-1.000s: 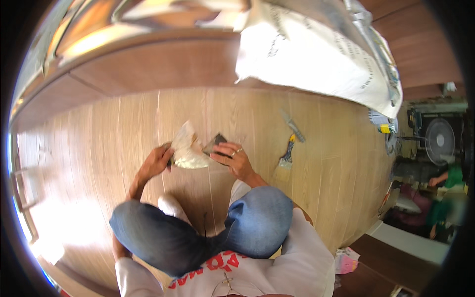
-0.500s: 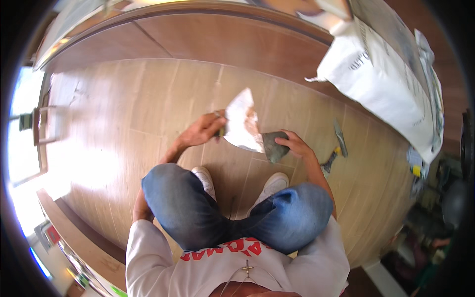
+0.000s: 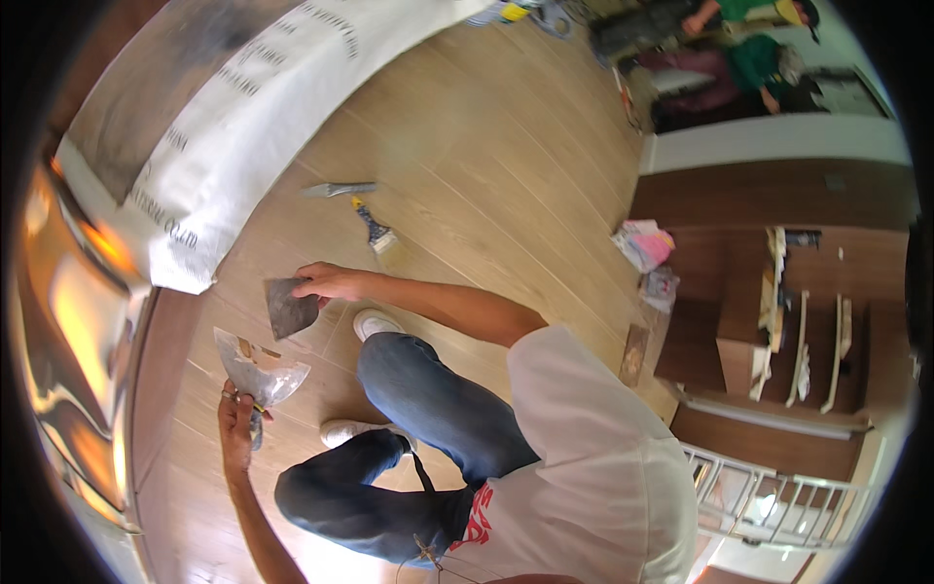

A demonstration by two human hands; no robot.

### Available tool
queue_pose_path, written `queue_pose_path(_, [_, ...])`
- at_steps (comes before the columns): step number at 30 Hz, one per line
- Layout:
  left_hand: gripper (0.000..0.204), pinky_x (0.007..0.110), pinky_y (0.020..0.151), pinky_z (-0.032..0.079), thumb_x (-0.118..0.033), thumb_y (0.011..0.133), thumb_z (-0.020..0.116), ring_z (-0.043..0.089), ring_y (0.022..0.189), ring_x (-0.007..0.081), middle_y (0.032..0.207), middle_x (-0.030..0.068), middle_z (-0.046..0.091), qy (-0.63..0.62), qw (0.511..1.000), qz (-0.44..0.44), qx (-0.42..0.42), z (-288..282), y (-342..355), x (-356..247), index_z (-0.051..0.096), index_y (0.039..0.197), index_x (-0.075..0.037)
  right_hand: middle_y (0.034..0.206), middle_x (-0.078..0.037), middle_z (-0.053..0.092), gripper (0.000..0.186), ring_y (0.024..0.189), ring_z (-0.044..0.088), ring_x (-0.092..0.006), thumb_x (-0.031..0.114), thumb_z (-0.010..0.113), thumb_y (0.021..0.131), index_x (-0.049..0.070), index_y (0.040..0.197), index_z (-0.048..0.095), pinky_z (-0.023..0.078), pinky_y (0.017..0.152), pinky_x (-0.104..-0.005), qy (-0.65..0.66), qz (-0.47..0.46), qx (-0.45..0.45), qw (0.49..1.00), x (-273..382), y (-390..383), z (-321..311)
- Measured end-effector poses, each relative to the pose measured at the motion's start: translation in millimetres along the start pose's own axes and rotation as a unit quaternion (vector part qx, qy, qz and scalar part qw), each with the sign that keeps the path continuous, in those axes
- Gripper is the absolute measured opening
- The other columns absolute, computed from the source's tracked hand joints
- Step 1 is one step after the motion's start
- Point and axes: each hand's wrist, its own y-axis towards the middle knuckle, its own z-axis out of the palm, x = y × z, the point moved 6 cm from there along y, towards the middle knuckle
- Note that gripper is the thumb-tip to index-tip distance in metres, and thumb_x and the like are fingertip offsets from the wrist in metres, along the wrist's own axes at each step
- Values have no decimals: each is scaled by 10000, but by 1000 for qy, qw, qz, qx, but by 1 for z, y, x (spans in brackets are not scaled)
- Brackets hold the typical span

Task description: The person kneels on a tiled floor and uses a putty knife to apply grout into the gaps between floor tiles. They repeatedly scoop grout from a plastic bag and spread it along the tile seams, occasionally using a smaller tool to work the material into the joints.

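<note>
My left hand [image 3: 236,420] is wrapped round the handle of a wide putty knife [image 3: 261,375], its shiny fan-shaped blade pointing away from me, with tan patches near its far edge. My right hand [image 3: 326,282] pinches a flat dark grey scraper plate [image 3: 290,308] by one corner. The two blades are close together above the wood-look floor, with a gap between them. Just beyond my right hand, a paintbrush [image 3: 372,226] with a yellow handle end lies on the floor. Beside the brush is a long flat grey tool [image 3: 341,189].
A large white printed sack or sheet [image 3: 219,165] stands at the upper left by a shiny reflective panel [image 3: 73,341]. Plastic bags [image 3: 644,245] lie near a brown shelf unit [image 3: 744,321] at the right. Two people [image 3: 759,63] sit at the upper right. A metal ladder-like frame [image 3: 778,496] is at the lower right.
My view has swung to the right, bringing in the shelf unit and more of the people. The putty knife and plate, touching or overlapping before, now show a gap. Both stay in my hands.
</note>
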Motion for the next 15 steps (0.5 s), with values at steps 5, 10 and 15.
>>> queue_pose_path(5, [397, 317, 820, 522, -291, 1001, 600, 648, 850, 144, 1072, 54, 656, -204, 978, 20, -45, 83, -27, -47, 511, 1303, -48, 1207, -4, 621, 403, 1052, 618, -150, 234, 627, 987, 105, 1353, 521, 542, 863, -343, 318, -45, -97, 942, 6, -168, -3])
queue_pose_path(10, [382, 390, 951, 532, -191, 1012, 592, 673, 1013, 228, 1138, 91, 659, -327, 944, 19, -31, 185, -57, -121, 476, 1353, -64, 1288, -2, 600, 411, 1145, 593, -151, 279, 618, 1003, 134, 1370, 506, 493, 963, -382, 472, -98, -157, 862, 19, -333, 64])
queue_pose_path(15, [370, 368, 932, 533, -171, 1031, 552, 661, 1089, 242, 1219, 130, 644, -300, 949, -56, 73, 283, -116, -182, 449, 1377, -89, 1302, -2, 596, 383, 1208, 552, -124, 279, 615, 1008, 109, 1340, 525, 424, 1076, -410, 511, -175, -216, 813, 48, -474, 157])
